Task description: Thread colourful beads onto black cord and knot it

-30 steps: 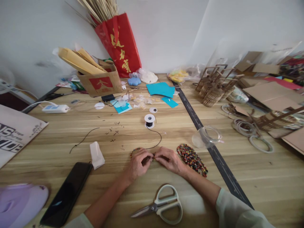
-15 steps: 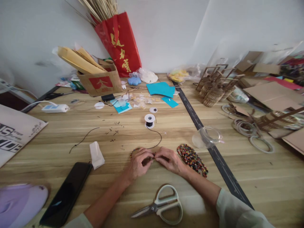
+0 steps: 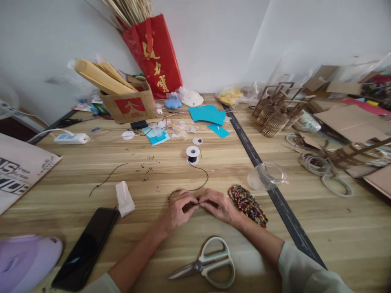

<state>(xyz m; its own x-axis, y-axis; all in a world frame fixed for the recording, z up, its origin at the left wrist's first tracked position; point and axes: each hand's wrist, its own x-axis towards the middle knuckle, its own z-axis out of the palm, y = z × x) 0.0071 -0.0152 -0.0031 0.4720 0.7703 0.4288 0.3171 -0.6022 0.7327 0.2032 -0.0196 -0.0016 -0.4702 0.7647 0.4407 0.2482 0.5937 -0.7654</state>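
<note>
My left hand [image 3: 179,211] and my right hand [image 3: 219,205] meet fingertip to fingertip, both closed in a pinch on a thin black cord. Its ends and any knot are hidden by the fingers. Behind my left hand shows part of a string of coloured beads [image 3: 170,196]. A black cord [image 3: 207,176] curves from a white spool [image 3: 192,152] down behind my fingers. Right of my right hand lies a heap of multicoloured bead strands [image 3: 247,205]. Scissors [image 3: 214,264] with pale handles rest in front of my hands, their blades pointing left.
To the left are a black phone [image 3: 87,248], a folded white paper [image 3: 124,199], a purple iron-like object [image 3: 27,262] and a loose cord [image 3: 106,179]. Clear plastic rings [image 3: 270,176] lie right. Behind stand a cardboard box [image 3: 131,105], a red bag [image 3: 155,57] and small woven baskets [image 3: 271,120].
Both hands stay in almost the same place, with only slight finger movement at the pinch. The other things on the table have not moved.
</note>
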